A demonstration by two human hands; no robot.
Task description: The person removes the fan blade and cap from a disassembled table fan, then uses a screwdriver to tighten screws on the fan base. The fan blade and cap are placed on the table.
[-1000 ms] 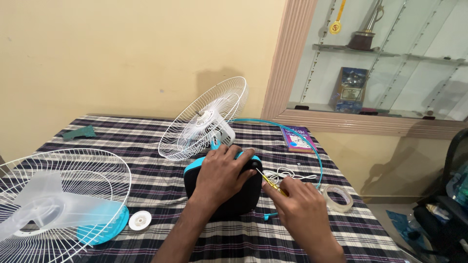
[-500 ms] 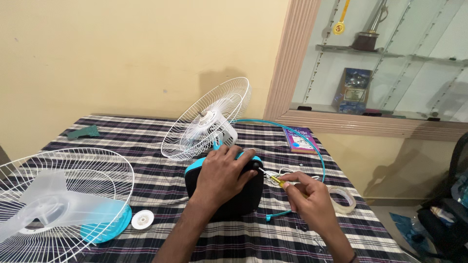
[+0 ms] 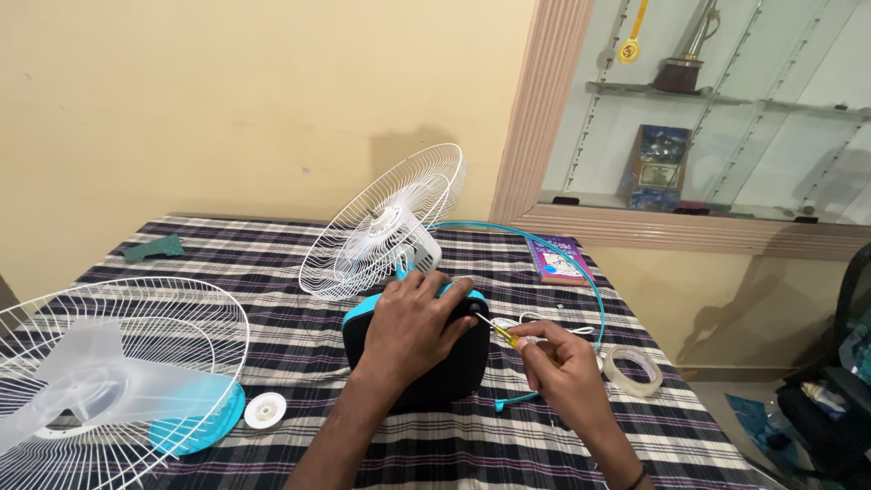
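Since the earlier frames, only the right hand (image 3: 555, 361) has shifted, drawing back a little along the table while the left hand (image 3: 419, 319) stays spread and pressed over the black-and-teal fan base (image 3: 413, 349). Just right of that grip, the yellow-handled screwdriver (image 3: 497, 332) lies pinched in the right fingers. Its long axis slants up and leftward, tip at the base's right edge, beside the left fingertips.

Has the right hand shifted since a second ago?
Yes. The right hand, holding the yellow screwdriver, sits higher and nearer the tape roll than before.
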